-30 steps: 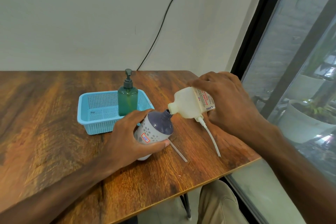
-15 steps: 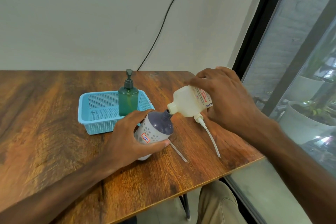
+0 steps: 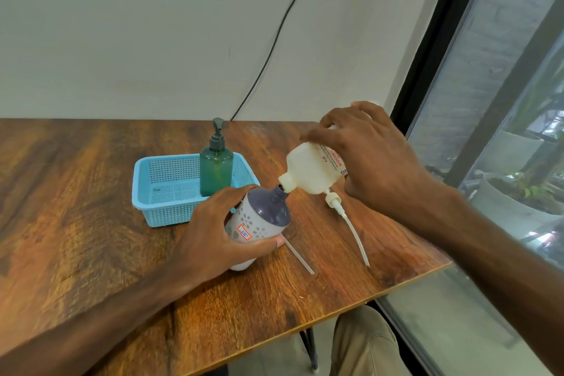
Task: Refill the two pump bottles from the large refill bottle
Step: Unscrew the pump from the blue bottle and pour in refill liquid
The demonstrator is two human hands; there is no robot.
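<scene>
The right hand grips the tipped white refill bottle, mouth at the neck of the purple-topped bottle clasped by the left hand on the table, near the green pump bottle in the blue basket.

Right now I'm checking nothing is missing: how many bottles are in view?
3. The green pump bottle stands in the blue basket; the purple-topped bottle is in the left hand; the white refill bottle is tipped by the right hand.

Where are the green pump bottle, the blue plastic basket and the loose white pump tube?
Green pump bottle [image 3: 216, 172]: head view, front of body.
Blue plastic basket [image 3: 166, 218]: head view, front wall.
Loose white pump tube [image 3: 355, 233]: head view, mid-tube.
</scene>
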